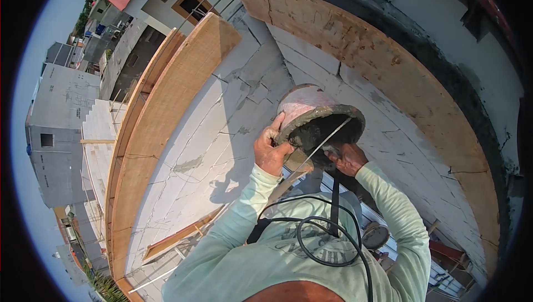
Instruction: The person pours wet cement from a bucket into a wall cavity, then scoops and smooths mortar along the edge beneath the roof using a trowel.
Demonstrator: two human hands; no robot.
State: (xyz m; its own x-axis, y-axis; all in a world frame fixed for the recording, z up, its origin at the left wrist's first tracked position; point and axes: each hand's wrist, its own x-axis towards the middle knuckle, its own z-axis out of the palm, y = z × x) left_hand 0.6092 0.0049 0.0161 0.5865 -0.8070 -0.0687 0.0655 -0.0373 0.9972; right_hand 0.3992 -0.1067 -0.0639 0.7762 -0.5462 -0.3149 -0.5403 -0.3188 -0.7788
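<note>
A round bucket [308, 99], pinkish white outside and caked with grey cement at the rim, is tilted so that its dark opening faces my body. My left hand [271, 147] grips the bucket's left rim, fingers on the outside and thumb near the edge. At the lower right of the opening is my right hand [348, 159], its fingers curled at the rim; the fingertips are partly in shadow. A thin handle or cord [327, 138] crosses the opening diagonally. Below the bucket, a piece of wood [295, 178] shows between my arms.
Wooden boards [166, 113] curve along the left, and another long board [377, 52] runs along the right wall top. White block walls [194, 157] meet in a corner beyond the bucket. A black cable [302, 235] loops over my shirt. Another bucket [375, 235] stands far below.
</note>
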